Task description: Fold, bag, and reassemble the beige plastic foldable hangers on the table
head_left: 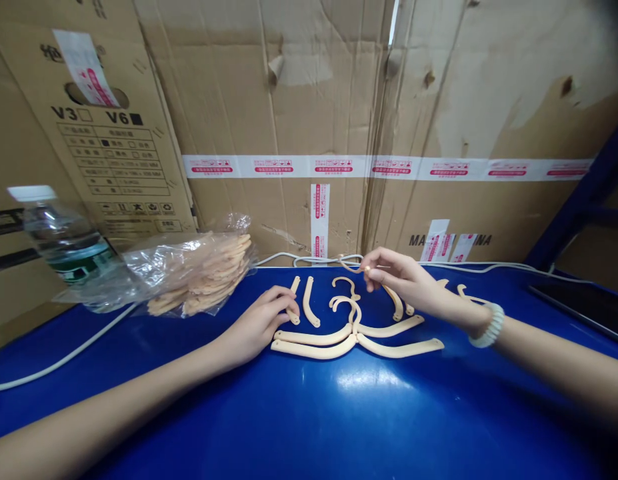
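My right hand (pixel 401 277), raised above the back of the table, pinches a small beige plastic hanger hook (pixel 351 267) between thumb and fingertips. My left hand (pixel 261 323) has its fingers closed on a beige hanger arm (pixel 295 288), one end still on the table. Beside it lies a second loose arm (pixel 310 303). In front, hangers with hooks and spread arms (pixel 401 347) lie close together, one behind another. A loose hook (pixel 345 283) rests behind them. More arms (pixel 395 305) lie partly under my right hand.
At left, a clear plastic bag (pixel 209 270) holds many beige pieces, near a water bottle (pixel 63 233). Cardboard (pixel 279 107) walls the back of the blue table (pixel 309 413). A white cable (pixel 63 363) crosses the surface. More hooks (pixel 463 291) and a dark flat device (pixel 583 307) lie right.
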The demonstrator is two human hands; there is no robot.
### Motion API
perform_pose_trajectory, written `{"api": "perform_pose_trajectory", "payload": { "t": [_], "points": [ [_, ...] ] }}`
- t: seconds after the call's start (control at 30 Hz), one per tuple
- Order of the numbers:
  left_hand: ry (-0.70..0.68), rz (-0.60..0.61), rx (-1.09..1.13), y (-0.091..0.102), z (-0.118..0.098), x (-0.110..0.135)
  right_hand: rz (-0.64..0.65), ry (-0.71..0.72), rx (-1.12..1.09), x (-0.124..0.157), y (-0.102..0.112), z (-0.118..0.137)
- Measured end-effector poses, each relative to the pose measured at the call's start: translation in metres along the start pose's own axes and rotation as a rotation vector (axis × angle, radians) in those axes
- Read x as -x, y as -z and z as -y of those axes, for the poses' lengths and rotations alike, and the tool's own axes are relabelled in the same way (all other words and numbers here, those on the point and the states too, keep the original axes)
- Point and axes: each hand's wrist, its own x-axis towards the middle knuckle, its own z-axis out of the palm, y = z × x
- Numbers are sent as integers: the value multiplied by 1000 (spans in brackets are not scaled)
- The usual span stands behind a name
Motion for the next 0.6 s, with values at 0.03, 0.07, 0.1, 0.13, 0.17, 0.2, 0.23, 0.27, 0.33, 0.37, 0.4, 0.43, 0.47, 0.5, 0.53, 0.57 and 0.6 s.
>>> {"api": "perform_pose_trajectory", "payload": {
  "t": [0.03, 0.07, 0.1, 0.13, 0.17, 0.2, 0.23, 0.27, 0.33, 0.37, 0.4, 0.43, 0.47, 0.5, 0.53, 0.57, 0.6],
  "points": [
    [5, -18, 10, 0, 0, -1, -29, -36, -87, 5, -1, 5],
    [11, -41, 20, 1, 0, -1, -60, -74, -168, 10, -2, 10],
    [18, -69, 31, 2, 0, -2, -91, -109, -234, 16, -4, 15],
    [25, -98, 41, 3, -1, -3, -120, -136, -275, 22, -5, 19],
    [31, -125, 46, 5, -3, -3, -148, -160, -300, 27, -6, 21],
    [37, -150, 59, 6, -6, -4, -175, -181, -317, 33, -7, 24],
    [42, -177, 90, 7, -11, -4, -197, -198, -329, 39, -8, 25],
    [48, -202, 130, 8, -16, -3, -215, -213, -340, 43, -10, 27],
    [69, -254, 260, 10, -31, -1, -255, -240, -369, 51, -13, 29],
    [83, -265, 298, 10, -39, 0, -278, -254, -392, 53, -14, 30],
    [107, -267, 313, 9, -47, 2, -300, -268, -418, 55, -16, 31],
    [129, -272, 337, 9, -54, 3, -317, -281, -443, 56, -18, 32],
    [149, -275, 371, 7, -60, 5, -327, -294, -468, 56, -19, 33],
    [167, -266, 417, 5, -66, 7, -328, -304, -491, 57, -21, 35],
    [185, -261, 472, 3, -70, 8, -321, -313, -513, 57, -22, 36],
    [205, -249, 540, 1, -74, 10, -309, -321, -536, 58, -24, 38],
    [229, -229, 613, -2, -76, 11, -296, -330, -556, 58, -25, 39]
  ]
}}
